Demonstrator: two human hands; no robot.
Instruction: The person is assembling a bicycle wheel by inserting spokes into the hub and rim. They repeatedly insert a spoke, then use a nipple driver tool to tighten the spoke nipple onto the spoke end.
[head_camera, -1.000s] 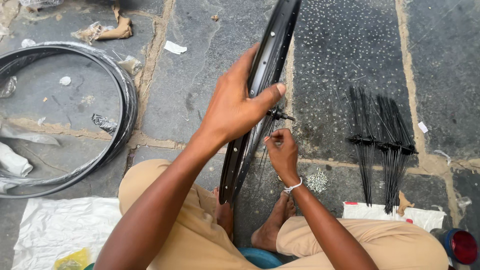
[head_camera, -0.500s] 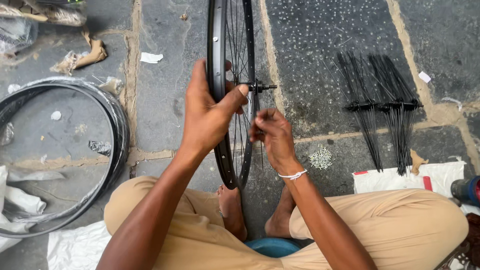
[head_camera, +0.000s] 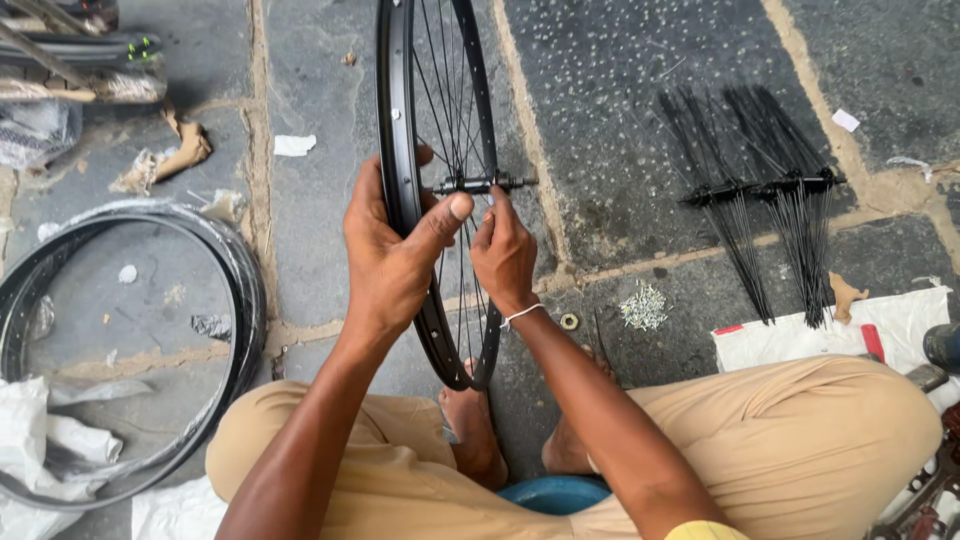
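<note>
The left hand (head_camera: 392, 262) grips the black rim (head_camera: 395, 150) of an upright bicycle wheel, fingers wrapped over its left side and the thumb stretched across to the right, its tip among the spokes (head_camera: 450, 110). The right hand (head_camera: 503, 252) sits just beside it on the right side of the wheel, fingers pinched narrowly together on a spoke just below the hub (head_camera: 483, 184), whose axle sticks out to the right. A thin white band circles the right wrist. The wheel stands on edge between the person's bare feet (head_camera: 475, 430), its bottom resting near the toes, and runs away from the person out of the far edge of the view.

The person sits low on a blue stool (head_camera: 556, 492) in tan trousers, knees spread to either side, on a floor of grey stone slabs (head_camera: 620, 120). Near the right hand, on the floor, lie a small metal ring (head_camera: 569, 322) and a little heap of silvery nipples (head_camera: 645, 305). Farther right, two bundles of loose black spokes (head_camera: 760, 190) fan out on the stone, beside a white sheet (head_camera: 900, 320). Well apart on the left lie bare black rims (head_camera: 240, 290) stacked flat, with crumpled white plastic (head_camera: 40, 440) at their near side and scraps of paper (head_camera: 293, 145) on the far side.
</note>
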